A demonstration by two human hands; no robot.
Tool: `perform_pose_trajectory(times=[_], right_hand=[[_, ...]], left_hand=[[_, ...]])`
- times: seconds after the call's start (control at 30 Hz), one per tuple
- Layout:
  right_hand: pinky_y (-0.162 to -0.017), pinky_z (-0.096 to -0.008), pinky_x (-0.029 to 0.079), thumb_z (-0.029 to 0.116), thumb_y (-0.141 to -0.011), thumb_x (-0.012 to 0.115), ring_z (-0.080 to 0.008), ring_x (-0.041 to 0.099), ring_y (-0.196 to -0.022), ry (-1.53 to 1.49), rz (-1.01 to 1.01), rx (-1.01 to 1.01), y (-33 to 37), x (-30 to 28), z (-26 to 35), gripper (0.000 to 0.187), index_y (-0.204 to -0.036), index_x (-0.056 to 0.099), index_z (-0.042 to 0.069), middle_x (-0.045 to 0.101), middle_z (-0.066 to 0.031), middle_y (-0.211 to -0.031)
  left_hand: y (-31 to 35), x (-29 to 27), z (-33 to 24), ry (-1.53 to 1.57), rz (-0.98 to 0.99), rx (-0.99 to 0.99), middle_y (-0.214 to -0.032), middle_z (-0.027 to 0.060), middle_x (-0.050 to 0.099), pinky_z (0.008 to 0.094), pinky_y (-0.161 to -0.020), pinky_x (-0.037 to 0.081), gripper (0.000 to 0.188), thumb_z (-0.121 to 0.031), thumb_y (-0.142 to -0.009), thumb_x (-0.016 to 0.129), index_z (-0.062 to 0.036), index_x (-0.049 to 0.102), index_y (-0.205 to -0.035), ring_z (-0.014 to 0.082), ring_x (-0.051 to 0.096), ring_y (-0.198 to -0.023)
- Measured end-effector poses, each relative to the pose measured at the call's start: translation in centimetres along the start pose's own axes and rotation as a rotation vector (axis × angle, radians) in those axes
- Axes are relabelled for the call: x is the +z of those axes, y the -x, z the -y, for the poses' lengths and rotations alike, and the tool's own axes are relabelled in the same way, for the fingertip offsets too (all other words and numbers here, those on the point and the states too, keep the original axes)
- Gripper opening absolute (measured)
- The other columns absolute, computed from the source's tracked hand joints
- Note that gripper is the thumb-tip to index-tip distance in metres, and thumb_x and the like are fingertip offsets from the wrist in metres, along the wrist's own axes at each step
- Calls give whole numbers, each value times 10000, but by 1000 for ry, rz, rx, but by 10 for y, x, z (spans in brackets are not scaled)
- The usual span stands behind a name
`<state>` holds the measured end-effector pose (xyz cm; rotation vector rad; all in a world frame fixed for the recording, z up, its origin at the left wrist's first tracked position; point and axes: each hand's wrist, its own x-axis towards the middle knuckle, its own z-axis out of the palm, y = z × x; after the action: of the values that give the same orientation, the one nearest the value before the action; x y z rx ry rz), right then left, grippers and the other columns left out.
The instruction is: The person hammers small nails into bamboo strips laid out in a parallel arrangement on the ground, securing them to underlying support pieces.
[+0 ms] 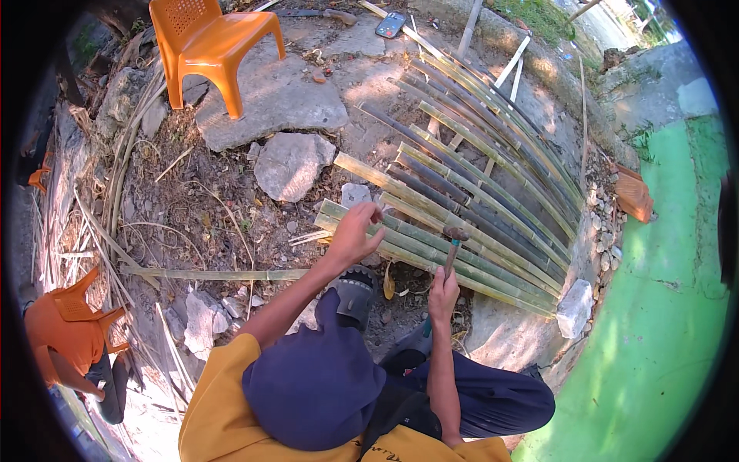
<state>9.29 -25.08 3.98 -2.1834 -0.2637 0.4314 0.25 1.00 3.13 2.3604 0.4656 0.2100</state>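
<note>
At the left ends of the bamboo strips [500,277], the left hand [356,237] hovers, its grip curled; whether it pinches anything, I cannot tell. The strips' long axis slants down rightward. By their near edge, the right hand [443,296] grips the hammer [452,256], its head over them.

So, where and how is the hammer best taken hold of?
The hammer is probably best gripped by its slim handle, from the person's near side, as the right hand holds it: the bulky head sits at the far end, and the handle runs back toward the person.
</note>
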Motion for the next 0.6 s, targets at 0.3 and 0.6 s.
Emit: perform_pose_trajectory(times=[0.3,0.6], right_hand=[[-670,-352,469,302,-1017,661,-159,532,-690,95,68,2,4,13,13,309,-969,581,8,572,-73,-750],[-642,-361,485,295,-1010,666,-185,581,-635,116,62,-43,11,14,9,292,-1009,621,6,599,-102,-702]], left_hand=[[81,84,18,1301,101,-844,-1306,117,668,319,-957,564,571,-221,-937,792,0,549,-1404,173,667,-1152],[53,84,8,1286,74,-873,-1229,94,717,341,-1012,513,482,-300,-931,791,-6,658,-1289,180,684,-1104]])
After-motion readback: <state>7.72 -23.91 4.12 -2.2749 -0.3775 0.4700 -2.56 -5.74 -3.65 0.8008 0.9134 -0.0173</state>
